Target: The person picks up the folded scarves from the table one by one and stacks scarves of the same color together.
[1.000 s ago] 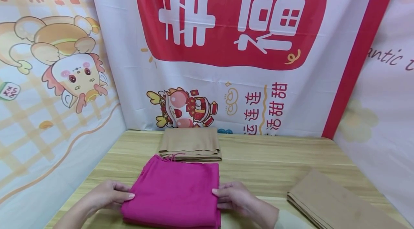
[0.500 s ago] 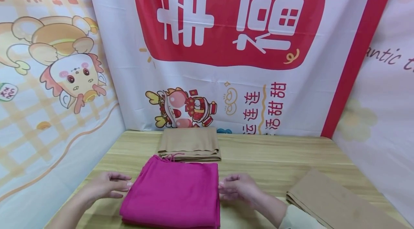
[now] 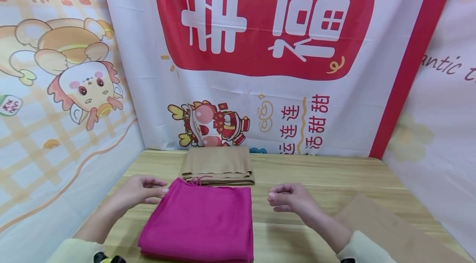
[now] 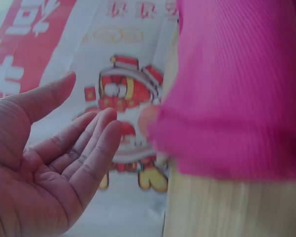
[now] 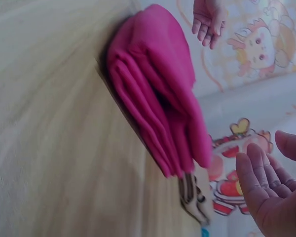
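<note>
A folded magenta scarf (image 3: 201, 221) lies on the near part of the table, with thin fringe strands at its far left corner. My left hand (image 3: 143, 190) is in the air beside that corner, its fingertips overlapping the edge in the head view. The left wrist view shows the same hand (image 4: 64, 163) with fingers extended and nothing in them, apart from the scarf (image 4: 237, 89). To the right of the scarf, my right hand (image 3: 291, 200) hovers over the table, holding nothing. In the right wrist view, the scarf's stacked layers (image 5: 153, 98) show from the side.
Behind the scarf sits a folded brown cloth (image 3: 219, 164), close to the back wall. Another folded brown cloth (image 3: 394, 230) lies at the right, partly behind my right forearm. Printed hangings (image 3: 260, 89) enclose the wooden table (image 3: 308, 172) on three sides.
Both hands have let go of the scarf's sides. The left hand has moved up and forward along the left edge; the right has moved away to the right and upward. The scarf stays put.
</note>
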### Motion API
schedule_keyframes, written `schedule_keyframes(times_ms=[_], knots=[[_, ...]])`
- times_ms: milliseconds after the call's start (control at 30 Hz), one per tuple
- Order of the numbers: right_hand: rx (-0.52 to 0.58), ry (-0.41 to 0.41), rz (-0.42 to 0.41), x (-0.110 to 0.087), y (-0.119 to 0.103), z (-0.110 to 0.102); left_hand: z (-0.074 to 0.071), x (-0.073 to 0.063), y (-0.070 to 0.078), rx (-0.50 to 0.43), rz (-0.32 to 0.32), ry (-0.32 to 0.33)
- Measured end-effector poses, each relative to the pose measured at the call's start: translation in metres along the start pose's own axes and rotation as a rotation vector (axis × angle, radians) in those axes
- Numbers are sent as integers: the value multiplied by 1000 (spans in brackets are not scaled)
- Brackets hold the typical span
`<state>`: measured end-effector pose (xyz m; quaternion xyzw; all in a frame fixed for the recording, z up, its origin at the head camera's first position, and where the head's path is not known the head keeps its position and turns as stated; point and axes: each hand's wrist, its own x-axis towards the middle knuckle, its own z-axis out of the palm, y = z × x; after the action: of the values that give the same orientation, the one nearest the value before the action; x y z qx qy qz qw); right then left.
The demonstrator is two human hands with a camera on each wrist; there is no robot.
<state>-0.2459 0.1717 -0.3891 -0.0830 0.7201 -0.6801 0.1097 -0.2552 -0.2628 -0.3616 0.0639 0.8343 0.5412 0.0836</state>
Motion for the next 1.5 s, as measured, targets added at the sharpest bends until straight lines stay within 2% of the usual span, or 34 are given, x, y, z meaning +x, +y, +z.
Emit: schedule_keyframes(times_ms=[300,567,767,967,1100,1267,1500], knots=[[-87,83,-18,-16,-11,-31,49,30,29,57,104,-68],[-119,138,-35,-34,-16,-63,102,54,56,67,221,-179],[-126,154,-17,-51,-16,-92,145,67,73,89,263,-279],[-180,224,-14,-71,-14,-119,189,79,90,131,328,-332],[-250,289,-14,-86,-8,-137,219,83,101,96,336,-361],[-335,352,-28,-105,1,-164,252,84,112,123,332,-364],[-419,402,78,-133,12,-202,290,89,118,168,305,-358]])
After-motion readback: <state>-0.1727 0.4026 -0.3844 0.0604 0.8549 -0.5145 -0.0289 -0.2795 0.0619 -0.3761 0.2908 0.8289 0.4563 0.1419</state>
